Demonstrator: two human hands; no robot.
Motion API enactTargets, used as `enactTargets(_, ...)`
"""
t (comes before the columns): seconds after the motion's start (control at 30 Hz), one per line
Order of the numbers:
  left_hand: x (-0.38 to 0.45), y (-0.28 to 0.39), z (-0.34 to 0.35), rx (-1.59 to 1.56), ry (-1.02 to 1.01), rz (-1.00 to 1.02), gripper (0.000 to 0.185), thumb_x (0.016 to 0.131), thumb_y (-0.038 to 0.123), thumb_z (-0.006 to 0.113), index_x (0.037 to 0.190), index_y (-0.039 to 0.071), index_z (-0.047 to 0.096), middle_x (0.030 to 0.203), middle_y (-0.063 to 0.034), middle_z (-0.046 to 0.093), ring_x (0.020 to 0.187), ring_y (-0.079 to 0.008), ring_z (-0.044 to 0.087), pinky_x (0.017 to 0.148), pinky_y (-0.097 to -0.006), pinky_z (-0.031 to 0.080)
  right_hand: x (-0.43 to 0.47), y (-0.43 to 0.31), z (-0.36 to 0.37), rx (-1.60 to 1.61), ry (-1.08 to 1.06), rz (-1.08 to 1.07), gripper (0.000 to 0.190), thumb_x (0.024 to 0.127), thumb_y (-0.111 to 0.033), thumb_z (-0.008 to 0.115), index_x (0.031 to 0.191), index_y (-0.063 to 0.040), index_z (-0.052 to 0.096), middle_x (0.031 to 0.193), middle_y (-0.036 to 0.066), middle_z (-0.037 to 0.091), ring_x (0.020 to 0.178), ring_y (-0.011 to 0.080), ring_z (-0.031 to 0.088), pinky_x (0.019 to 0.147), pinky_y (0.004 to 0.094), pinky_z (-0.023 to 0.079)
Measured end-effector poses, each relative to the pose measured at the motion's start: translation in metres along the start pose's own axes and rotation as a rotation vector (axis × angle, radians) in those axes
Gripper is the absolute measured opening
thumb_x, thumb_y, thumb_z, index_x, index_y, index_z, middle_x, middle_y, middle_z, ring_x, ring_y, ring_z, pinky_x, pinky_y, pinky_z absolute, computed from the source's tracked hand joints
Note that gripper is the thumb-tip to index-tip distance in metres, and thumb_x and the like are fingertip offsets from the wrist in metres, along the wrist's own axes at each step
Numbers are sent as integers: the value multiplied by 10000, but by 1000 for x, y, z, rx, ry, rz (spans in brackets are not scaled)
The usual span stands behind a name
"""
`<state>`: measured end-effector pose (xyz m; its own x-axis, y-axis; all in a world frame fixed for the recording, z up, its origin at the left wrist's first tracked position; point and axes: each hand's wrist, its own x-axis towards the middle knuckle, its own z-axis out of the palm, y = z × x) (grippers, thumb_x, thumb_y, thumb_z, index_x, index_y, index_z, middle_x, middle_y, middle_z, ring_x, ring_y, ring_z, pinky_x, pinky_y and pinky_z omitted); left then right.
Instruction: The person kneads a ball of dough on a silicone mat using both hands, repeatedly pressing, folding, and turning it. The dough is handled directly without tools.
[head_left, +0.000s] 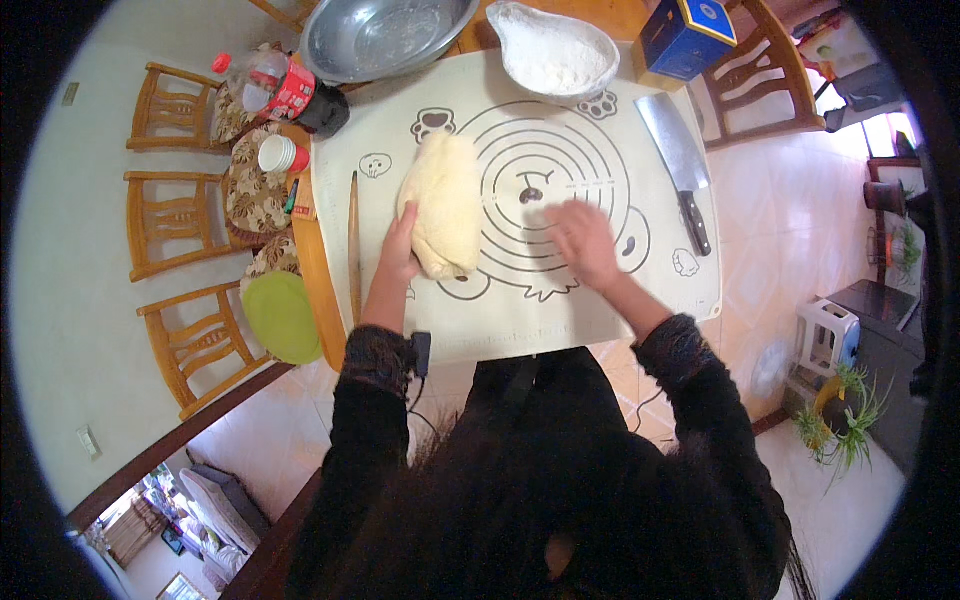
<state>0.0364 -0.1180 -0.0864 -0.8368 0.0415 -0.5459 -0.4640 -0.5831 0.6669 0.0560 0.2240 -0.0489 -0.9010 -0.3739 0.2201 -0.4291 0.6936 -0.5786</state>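
Observation:
A large pale lump of dough (444, 206) is on the left half of a white printed kneading mat (517, 322). My left hand (402, 244) is against the dough's lower left side, thumb on top; its other fingers are partly hidden. To the right of the dough, my right hand (583, 240) is over the mat's printed rings, slightly blurred, fingers apart and holding nothing. A thin wooden rolling pin (355, 247) lies left of my left hand. On the mat's right side is a cleaver (681, 157) with a black handle. A bowl of flour (559, 56) sits at the mat's far edge.
A metal basin (386, 37) stands at the far left, near a cola bottle (289, 94) and stacked paper cups (283, 154). A blue box (686, 37) is at the far right. Wooden chairs (176, 225) line the left; a green round item (282, 318) rests beside the table.

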Motion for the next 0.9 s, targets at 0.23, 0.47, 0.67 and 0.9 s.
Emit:
enactTargets(0.23, -28, 18, -14, 46, 279, 13, 691, 1014, 464, 568, 1432, -65, 415, 1372, -205, 568, 1205, -313, 614, 1050, -458, 501, 168, 47, -64, -421, 241, 73, 222, 906, -303, 654, 1084, -202, 739, 1070, 24, 716, 1061, 249, 626, 919, 444, 427)
enactTargets(0.47, -48, 44, -23, 441, 346, 112, 629, 1002, 419, 598, 1370, -81, 492, 1317, -206, 590, 1135, -277, 626, 982, -397, 501, 245, 90, -43, -339, -269, 347, 351, 858, -333, 667, 1168, -184, 738, 1133, 118, 718, 1031, 342, 678, 899, 443, 533)
enactTargets(0.67, -56, 23, -22, 750, 487, 258, 609, 959, 428, 630, 1330, -47, 545, 1271, -213, 585, 1156, -297, 573, 1005, -401, 449, 270, 136, -22, -409, -431, 295, 264, 805, -251, 718, 1036, -133, 767, 1019, 120, 741, 966, 305, 700, 881, 413, 537)
enactTargets(0.9, -46, 3, -62, 832, 575, 163, 651, 903, 491, 686, 1284, -26, 578, 1349, -236, 485, 1247, -350, 478, 1083, -438, 378, 208, 7, -73, 193, -237, 474, 345, 858, -366, 767, 970, -41, 742, 763, 58, 702, 703, 152, 633, 681, 316, 511)
